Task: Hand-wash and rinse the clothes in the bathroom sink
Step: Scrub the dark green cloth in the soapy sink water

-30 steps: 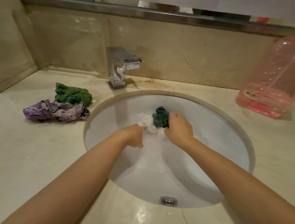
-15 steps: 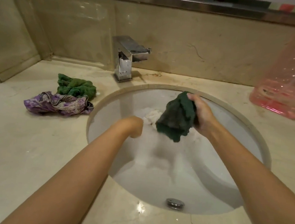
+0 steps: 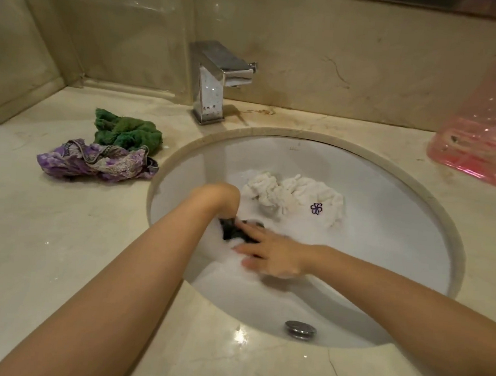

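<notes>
Scrubbing was the step: right hand [image 3: 268, 256], fingers spread, pressed dark cloth [image 3: 233, 231]; left hand [image 3: 219, 197] fingers hidden; rinsing likely followed

White cloth [image 3: 297, 191], dark green cloth [image 3: 233, 229], purple patterned garment [image 3: 94, 161], pink bottle [image 3: 482, 141].

We are seeing chrome tap [image 3: 219, 78] standing at back of beige marble counter [image 3: 43, 246], against marble wall [image 3: 340, 52]. Right of tap, pink translucent plastic bottle [image 3: 488, 129] is sitting on counter, pink liquid pooling in its bottom. Well in front of tap, round chrome button [image 3: 300, 329] is shining.
</notes>
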`<state>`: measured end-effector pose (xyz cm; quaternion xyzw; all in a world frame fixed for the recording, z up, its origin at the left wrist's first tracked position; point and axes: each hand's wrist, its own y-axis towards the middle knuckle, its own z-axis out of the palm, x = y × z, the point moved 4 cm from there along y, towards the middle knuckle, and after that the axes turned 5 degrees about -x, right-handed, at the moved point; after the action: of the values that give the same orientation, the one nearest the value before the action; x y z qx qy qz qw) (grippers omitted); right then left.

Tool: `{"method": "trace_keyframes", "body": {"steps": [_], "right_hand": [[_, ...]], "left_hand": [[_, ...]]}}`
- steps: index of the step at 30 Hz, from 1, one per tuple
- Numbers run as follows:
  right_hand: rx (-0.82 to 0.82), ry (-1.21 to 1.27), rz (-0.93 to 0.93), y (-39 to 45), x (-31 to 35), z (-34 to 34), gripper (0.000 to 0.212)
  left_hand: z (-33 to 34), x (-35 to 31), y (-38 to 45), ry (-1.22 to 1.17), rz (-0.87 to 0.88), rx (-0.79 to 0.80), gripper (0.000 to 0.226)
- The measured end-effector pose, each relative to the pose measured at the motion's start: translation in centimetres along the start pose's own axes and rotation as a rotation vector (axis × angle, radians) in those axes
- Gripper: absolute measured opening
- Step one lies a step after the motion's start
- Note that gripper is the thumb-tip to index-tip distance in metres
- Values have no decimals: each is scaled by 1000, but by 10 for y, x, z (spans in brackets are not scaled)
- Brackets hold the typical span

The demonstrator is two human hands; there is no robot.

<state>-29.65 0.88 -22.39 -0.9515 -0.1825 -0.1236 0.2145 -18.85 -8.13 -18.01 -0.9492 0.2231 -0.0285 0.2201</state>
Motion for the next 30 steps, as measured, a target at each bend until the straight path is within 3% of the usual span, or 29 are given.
{"method": "trace_keyframes", "body": {"steps": [3,5,7,9,12,17,19,23,27,30], "right_hand": [[-71,-67,172,10,-17,-4,45],[-51,59,90,10,-3,-3,36],[-131,179,48,8,4,-13,24],[-308,229,207,3,-14,-32,18],[-404,648,377,-12,-35,-53,28],[-478,1222,308,-33,-24,-85,21],[-519,1305,319,-41,-25,-93,16],[-507,970,348,-48,-38,-91,32],[-398,1141,220,-42,-27,-85,56],[-405,1170,192,-41,-27,-88,91]], "left_hand": [[-4,-1,-7,-4,23,-18,33],[-6,-2,-9,6,25,-23,29],[-6,-4,-10,-27,18,-7,46],[-8,-11,-14,-46,87,3,71],[-10,-23,-20,-115,200,24,83],[-24,-35,-31,-562,337,-85,71],[-31,-34,-33,-741,319,-135,69],[-34,-31,-35,-893,254,-191,52],[-42,-37,-38,-1112,343,-205,39],[-47,-46,-41,-1266,349,-212,44]]}}
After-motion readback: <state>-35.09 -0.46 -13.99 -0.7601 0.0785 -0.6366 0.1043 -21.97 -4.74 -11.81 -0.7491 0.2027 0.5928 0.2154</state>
